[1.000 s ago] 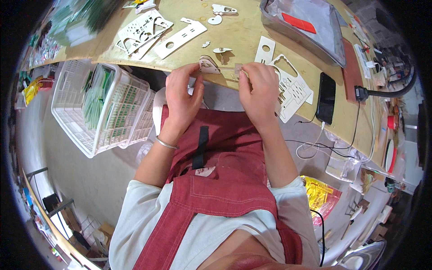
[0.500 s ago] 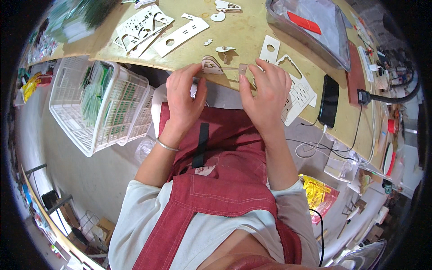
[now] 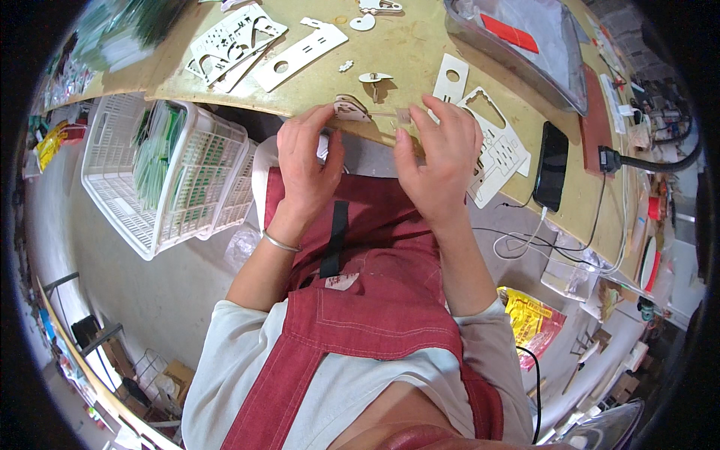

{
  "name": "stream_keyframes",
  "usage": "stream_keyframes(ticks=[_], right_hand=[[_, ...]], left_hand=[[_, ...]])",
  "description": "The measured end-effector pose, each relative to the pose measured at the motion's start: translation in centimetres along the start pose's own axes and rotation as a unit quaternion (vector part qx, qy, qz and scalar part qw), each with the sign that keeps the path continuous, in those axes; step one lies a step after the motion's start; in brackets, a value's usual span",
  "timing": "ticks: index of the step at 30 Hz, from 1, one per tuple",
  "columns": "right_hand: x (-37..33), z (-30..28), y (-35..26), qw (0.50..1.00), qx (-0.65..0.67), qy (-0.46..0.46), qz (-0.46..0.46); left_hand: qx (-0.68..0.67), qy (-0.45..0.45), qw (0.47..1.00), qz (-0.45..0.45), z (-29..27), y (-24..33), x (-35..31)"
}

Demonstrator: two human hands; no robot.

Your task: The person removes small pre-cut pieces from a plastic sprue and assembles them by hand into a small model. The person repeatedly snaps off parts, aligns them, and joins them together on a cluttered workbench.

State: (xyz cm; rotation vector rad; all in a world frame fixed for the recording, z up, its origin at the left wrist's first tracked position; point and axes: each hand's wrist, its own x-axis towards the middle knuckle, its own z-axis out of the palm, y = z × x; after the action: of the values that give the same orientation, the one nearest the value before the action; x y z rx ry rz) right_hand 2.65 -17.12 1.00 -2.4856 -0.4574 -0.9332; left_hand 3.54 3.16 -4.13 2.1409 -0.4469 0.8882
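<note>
Over the table's front edge, my left hand (image 3: 309, 146) pinches a small assembly of layered wooden plates (image 3: 349, 109) at its fingertips. From this assembly a thin stick reaches right to a small wooden tab (image 3: 403, 115), which looks smeared by motion. My right hand (image 3: 442, 154) is close beside that tab, thumb and forefinger apart; whether a fingertip touches it is hard to see. Just beyond lies a pale oval piece on a short peg (image 3: 375, 78). A tiny notched piece (image 3: 346, 66) lies to its left.
Cut wooden sheets (image 3: 236, 45) lie at the far left, more sheets (image 3: 499, 150) by my right hand. A grey tray (image 3: 517, 64) with a red packet stands far right. A black phone (image 3: 551, 166) with a cable lies on the right. White crates (image 3: 161, 184) stand at left.
The small tab on the stick has gone from sharp to blurred and looks turned. My right fingers have shifted slightly left and up; my left hand is nearly still.
</note>
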Motion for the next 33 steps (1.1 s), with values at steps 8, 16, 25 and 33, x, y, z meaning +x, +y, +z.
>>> stream_keyframes(ticks=[8,16,25,33], right_hand=[[-0.4,0.0,-0.3,0.999,0.014,-0.023,0.022],[0.0,-0.5,-0.2,1.0,-0.019,-0.017,0.006],[-0.9,-0.2,-0.4,0.999,0.001,-0.027,0.037],[-1.0,-0.1,-0.7,0.998,0.043,-0.006,0.043]], left_hand=[[0.007,0.0,1.0,-0.003,0.2,-0.1,-0.3],[0.018,-0.008,1.0,0.0,-0.1,0.0,0.0],[0.009,-0.002,1.0,-0.003,0.0,-0.1,-0.2],[-0.01,-0.006,1.0,-0.014,0.0,0.0,-0.2]])
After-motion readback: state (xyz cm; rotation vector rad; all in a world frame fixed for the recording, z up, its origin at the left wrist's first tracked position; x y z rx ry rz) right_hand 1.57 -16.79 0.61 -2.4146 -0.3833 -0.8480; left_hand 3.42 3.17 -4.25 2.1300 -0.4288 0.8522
